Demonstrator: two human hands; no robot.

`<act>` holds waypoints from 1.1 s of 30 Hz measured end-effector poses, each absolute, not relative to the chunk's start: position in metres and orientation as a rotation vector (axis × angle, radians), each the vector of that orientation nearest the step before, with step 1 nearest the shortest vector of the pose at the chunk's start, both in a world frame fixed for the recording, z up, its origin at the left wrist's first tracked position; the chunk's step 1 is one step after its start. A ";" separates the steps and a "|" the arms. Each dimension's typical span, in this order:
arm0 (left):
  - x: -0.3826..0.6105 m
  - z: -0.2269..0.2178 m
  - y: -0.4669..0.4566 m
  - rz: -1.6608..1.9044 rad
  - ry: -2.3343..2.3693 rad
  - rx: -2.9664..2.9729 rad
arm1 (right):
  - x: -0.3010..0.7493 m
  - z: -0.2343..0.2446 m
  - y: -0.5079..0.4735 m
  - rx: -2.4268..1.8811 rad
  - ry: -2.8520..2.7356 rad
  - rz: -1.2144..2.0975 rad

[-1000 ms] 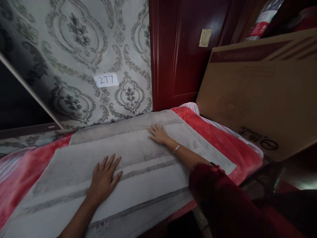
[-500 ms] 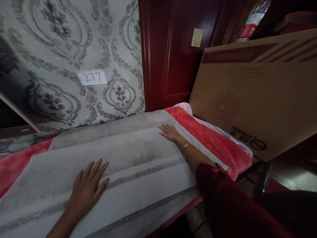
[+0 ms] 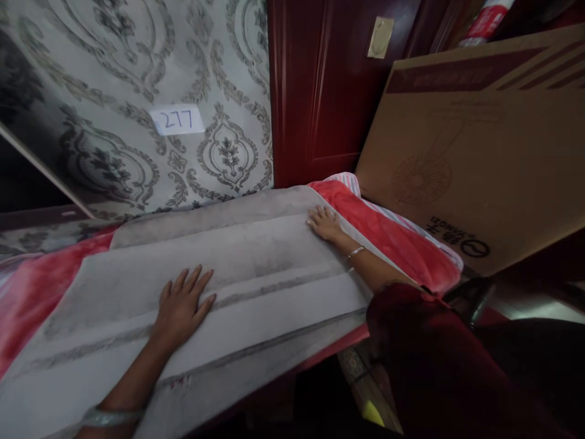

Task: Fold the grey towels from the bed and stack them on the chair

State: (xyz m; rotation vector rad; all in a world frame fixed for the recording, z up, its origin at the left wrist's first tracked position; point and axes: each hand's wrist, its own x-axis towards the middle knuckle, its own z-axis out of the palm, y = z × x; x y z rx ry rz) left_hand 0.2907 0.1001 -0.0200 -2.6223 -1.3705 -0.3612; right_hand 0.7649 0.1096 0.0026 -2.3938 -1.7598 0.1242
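A long grey fabric piece with pale and darker bands (image 3: pixel 256 244) lies spread out in front of me; I cannot tell what kind of cloth item it is. My left hand (image 3: pixel 180 308) rests flat on its near left part, fingers spread. Farther off, my right hand (image 3: pixel 325 224) lies flat near its right end, fingers apart, with a thin bracelet on the wrist. Neither hand grips anything. Under the grey fabric a red plush blanket (image 3: pixel 384 231) shows at the right end and at the left.
Patterned wallpaper (image 3: pixel 183 67) with a white paper marked 277 (image 3: pixel 177 119) rises behind. A dark red door (image 3: pixel 315 91) stands beside it. On the right leans a large cardboard box (image 3: pixel 493 140), with a bottle (image 3: pixel 487 23) above it. Striped cloth (image 3: pixel 345 180) edges the blanket.
The view has tilted down and shifted left, so the wall and box sit higher. Both hands stay flat on the grey fabric, and more of my left forearm with its bracelet shows.
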 end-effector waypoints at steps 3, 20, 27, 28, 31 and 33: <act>0.294 -0.019 0.098 -0.336 -1.410 -2.644 | 0.751 -0.009 0.072 -2.289 -1.877 0.086; 0.281 0.006 0.075 -0.116 -1.677 -2.645 | 0.748 -0.044 0.018 -2.328 -1.832 -0.085; 0.178 0.010 0.059 -0.120 -2.142 -2.331 | 0.759 -0.060 0.020 -2.237 -1.828 -0.129; 0.165 0.009 0.055 -0.135 -2.200 -2.284 | 0.760 -0.061 0.021 -2.227 -1.827 -0.130; 0.134 0.009 0.044 -0.199 -2.335 -2.164 | 0.761 -0.061 0.023 -2.212 -1.825 -0.111; 0.124 0.010 0.036 -0.254 -2.345 -2.120 | 0.761 -0.058 0.024 -2.239 -1.813 -0.061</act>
